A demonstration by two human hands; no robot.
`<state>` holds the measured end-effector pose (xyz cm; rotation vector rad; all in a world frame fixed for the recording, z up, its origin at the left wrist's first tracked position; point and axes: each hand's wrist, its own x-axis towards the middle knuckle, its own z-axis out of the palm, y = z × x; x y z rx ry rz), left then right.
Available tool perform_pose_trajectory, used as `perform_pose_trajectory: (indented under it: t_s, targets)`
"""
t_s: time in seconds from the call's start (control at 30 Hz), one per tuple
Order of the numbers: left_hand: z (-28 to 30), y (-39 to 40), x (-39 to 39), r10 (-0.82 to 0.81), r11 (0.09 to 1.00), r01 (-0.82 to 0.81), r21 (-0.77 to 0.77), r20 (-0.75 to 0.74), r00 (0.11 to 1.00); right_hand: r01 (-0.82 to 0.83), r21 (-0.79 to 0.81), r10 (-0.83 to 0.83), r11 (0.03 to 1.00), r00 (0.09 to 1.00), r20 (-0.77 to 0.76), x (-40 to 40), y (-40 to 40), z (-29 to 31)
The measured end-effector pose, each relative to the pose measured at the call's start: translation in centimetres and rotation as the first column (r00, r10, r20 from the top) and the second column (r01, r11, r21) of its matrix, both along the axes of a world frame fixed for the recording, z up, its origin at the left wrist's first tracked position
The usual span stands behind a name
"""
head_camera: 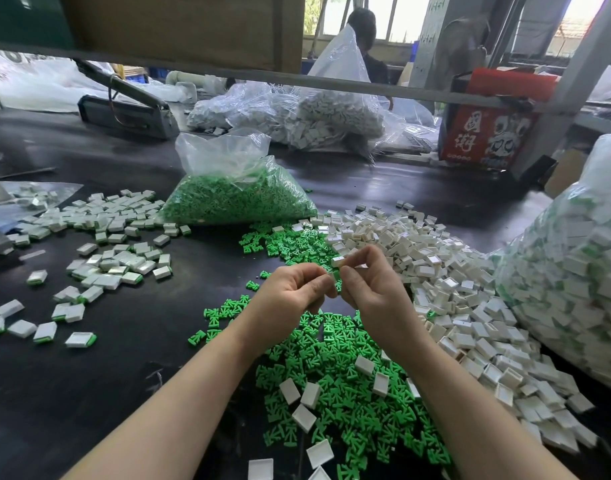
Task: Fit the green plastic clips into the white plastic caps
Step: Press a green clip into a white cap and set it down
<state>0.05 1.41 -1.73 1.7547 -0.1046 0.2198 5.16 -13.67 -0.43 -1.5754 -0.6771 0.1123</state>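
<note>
1. Pinching is applied by both hands above the middle of the tabletop [89, 393]: the right hand [370, 289] grips a white cap [339, 261] between thumb and curled fingers, narrow grip, and the left hand [292, 294] pinches a green clip [337, 276] just below that cap, fingers curled.
2. The clip and cap are held close together between the fingertips of the two hands; whether the clip is seated in the cap cannot be told.
3. A loose heap of green clips [345, 386] is spread on the tabletop beneath the forearms, reaching towards the near edge; a few white caps lie on top of it.
4. A heap of empty white caps [446, 271] is laid just right of the hands, running towards the right edge.
5. Assembled caps with green edges [113, 261] are scattered across the left half of the tabletop, well apart from the hands.
6. An open clear bag of green clips [234, 195] is placed beyond the hands, towards the far edge.
7. A large clear bag of assembled parts [567, 265] is stood at the right edge.
8. Further bags of white parts [318, 116] and a red carton [487, 133] are located at the far edge.
</note>
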Motion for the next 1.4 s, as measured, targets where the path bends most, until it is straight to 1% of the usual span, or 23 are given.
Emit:
perform_pose_trajectory:
  t_s: [0.27, 0.43, 0.63, 0.73, 0.8, 0.9, 0.93, 1.13, 1.4]
  targets:
    - [0.0, -0.2, 0.0, -0.019, 0.998, 0.02, -0.063, 0.026, 0.999, 0.004, 0.036, -0.003, 0.999, 1.0, -0.03, 0.0, 0.1, -0.2]
    - [-0.2, -0.2, 0.1, -0.031, 0.997, 0.033, -0.076, 0.023, 0.999, 0.017, -0.045, -0.013, 0.999, 0.997, 0.083, 0.0, 0.0, -0.3]
    - [-0.6, -0.1, 0.3, -0.006, 1.0, 0.007, -0.021, 0.016, 1.0, 0.006, -0.078, -0.002, 0.997, 0.998, 0.056, 0.1, 0.1, -0.3]
    - [-0.6, 0.0, 0.4, 0.01, 0.999, -0.011, 0.047, 0.013, 1.0, 0.026, -0.159, -0.018, 0.987, 0.999, 0.051, 0.1, 0.2, -0.4]
    - [-0.6, 0.1, 0.3, 0.018, 0.995, -0.019, 0.102, 0.014, 1.0, 0.063, -0.276, -0.032, 0.959, 0.993, 0.116, 0.2, 0.1, -0.6]
    - [-0.7, 0.0, 0.3, 0.015, 0.989, -0.018, 0.149, 0.023, 1.0, 0.159, -0.458, -0.016, 0.875, 0.954, 0.301, 0.3, -0.2, -0.6]
    - [-0.7, -0.1, 0.2, 0.014, 0.988, -0.017, 0.156, 0.021, 1.0, 0.176, -0.497, 0.002, 0.85, 0.942, 0.336, 0.3, -0.3, -0.5]
    - [-0.6, -0.4, 0.1, 0.029, 0.973, -0.032, 0.227, 0.015, 0.999, 0.197, -0.552, 0.017, 0.81, 0.934, 0.358, 0.0, -0.1, -0.4]
    - [-1.6, -1.0, 0.4, 0.118, 0.924, -0.125, 0.36, 0.041, 0.992, 0.295, -0.682, 0.029, 0.669, 0.907, 0.42, -0.2, 0.4, -1.4]
